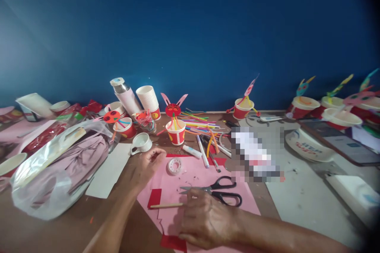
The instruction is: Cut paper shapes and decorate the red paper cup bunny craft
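My left hand (148, 166) rests on the edge of a pink paper sheet (190, 182), fingers curled, next to a roll of clear tape (175, 165). My right hand (204, 219) lies on the same sheet with fingers closed on a thin wooden stick (166, 205), which points left across a small red paper piece (154, 197). Black-handled scissors (219, 191) lie shut just beyond my right hand. Another red scrap (173, 242) sits under my right wrist.
Decorated red paper cups (176, 131) with bunny ears, coloured straws (198, 124), markers (202, 156), a white mug (141, 142), a cup stack (148, 101) and a flask (127, 97) crowd the back. A plastic bag (59, 166) lies left; paper bowls (341, 118) and a tablet (341, 140) right.
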Tool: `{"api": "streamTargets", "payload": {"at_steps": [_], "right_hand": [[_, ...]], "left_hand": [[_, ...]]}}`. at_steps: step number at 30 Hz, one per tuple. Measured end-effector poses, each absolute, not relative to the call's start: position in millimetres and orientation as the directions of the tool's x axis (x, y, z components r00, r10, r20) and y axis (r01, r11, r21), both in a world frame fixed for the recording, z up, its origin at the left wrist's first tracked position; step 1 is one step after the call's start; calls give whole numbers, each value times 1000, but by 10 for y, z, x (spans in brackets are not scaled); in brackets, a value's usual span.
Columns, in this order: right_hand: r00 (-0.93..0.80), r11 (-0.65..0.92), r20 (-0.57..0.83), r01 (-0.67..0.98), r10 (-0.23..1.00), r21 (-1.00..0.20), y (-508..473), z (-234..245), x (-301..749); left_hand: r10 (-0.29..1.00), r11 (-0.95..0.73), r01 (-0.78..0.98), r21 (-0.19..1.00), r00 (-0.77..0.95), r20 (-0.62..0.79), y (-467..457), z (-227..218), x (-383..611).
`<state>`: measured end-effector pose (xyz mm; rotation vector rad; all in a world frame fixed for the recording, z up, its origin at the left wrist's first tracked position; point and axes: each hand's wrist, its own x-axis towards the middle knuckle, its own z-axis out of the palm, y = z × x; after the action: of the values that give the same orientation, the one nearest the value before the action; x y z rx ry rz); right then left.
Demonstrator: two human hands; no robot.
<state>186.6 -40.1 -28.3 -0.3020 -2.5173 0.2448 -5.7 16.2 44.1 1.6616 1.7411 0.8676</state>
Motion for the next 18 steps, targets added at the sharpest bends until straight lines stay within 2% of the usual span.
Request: {"api": "streamTargets", "payload": {"at_steps": [4, 8, 12, 18], "right_hand": [[-804, 968, 546, 143, 236, -207, -424, -351, 1838], [-803, 976, 557, 136, 210, -171, -443, -415, 1815], [-816, 985, 553, 124, 169, -118, -428, -415, 1821], [-807, 994, 582, 105, 101, -28, -422, -342, 1829]], "left_hand": [[974, -223, 804, 551, 202, 100, 170, 409, -3], [885, -465, 769, 438, 405, 230, 237, 26, -72], [853, -521, 766, 377, 475, 216, 260, -251, -122], [862, -507, 766, 394, 459, 217, 248, -299, -110]]}}
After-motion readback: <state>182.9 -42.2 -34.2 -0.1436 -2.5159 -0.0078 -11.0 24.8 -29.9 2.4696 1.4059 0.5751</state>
